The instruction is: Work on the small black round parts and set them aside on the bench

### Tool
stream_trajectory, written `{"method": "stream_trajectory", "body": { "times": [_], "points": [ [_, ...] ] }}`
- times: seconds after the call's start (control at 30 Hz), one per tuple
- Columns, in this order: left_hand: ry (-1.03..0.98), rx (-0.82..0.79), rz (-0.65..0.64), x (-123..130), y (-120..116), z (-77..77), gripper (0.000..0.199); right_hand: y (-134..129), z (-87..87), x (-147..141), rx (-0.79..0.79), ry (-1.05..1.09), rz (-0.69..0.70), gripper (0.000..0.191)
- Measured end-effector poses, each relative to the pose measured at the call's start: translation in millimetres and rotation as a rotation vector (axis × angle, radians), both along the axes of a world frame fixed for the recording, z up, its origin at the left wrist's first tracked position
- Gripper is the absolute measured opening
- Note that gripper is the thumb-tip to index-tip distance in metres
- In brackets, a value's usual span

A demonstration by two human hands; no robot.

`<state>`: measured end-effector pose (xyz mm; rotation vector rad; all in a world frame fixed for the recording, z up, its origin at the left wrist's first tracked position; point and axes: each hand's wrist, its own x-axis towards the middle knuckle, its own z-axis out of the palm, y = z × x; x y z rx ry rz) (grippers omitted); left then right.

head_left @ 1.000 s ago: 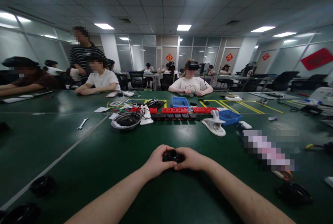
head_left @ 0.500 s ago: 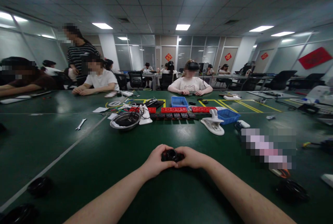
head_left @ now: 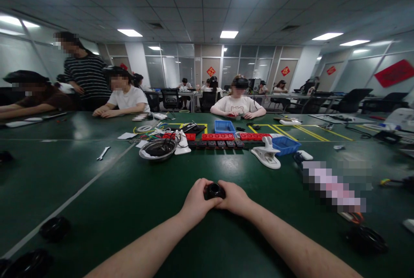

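Note:
A small black round part [head_left: 214, 189] with a hole in its top lies between my two hands, low over the green table [head_left: 136, 209]. My left hand [head_left: 199, 198] curls round its left side, thumb along the near edge. From the right, my right hand [head_left: 233, 197] grips the same part, its thumb meeting the left one. The fingers' far ends and the underside of the part are hidden.
Beyond my hands are a metal bowl [head_left: 157, 149], white clip stands [head_left: 268, 157], red socket strips [head_left: 217, 136] and blue trays [head_left: 284, 145]. A wrench [head_left: 103, 153] lies left. Black coiled parts [head_left: 54, 229] sit near both sides. People sit across the table.
Both hands have closed in slightly round the black part, the right hand moving a little left over it. The standing person at the left has shifted left. The view has shifted slightly.

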<state>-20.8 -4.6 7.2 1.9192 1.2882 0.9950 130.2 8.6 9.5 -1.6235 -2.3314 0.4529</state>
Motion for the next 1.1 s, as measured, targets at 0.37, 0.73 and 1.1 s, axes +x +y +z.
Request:
{"method": "stream_trajectory", "body": {
  "times": [0.37, 0.73, 1.1],
  "points": [
    [0.005, 0.031, -0.139, -7.2, 7.1, -0.2, 0.031, -3.0, 10.9, 7.0, -0.015, 0.077, 0.188, 0.047],
    [0.07, 0.038, -0.218, -10.2, 6.1, 9.4, 0.034, 11.2, 12.1, 24.0, -0.307, 0.347, 0.387, 0.029],
    [0.073, -0.057, -0.315, -12.0, 3.9, 16.5, 0.035, 10.8, 16.3, 26.6, -0.353, 0.368, 0.432, 0.04]
  ]
}}
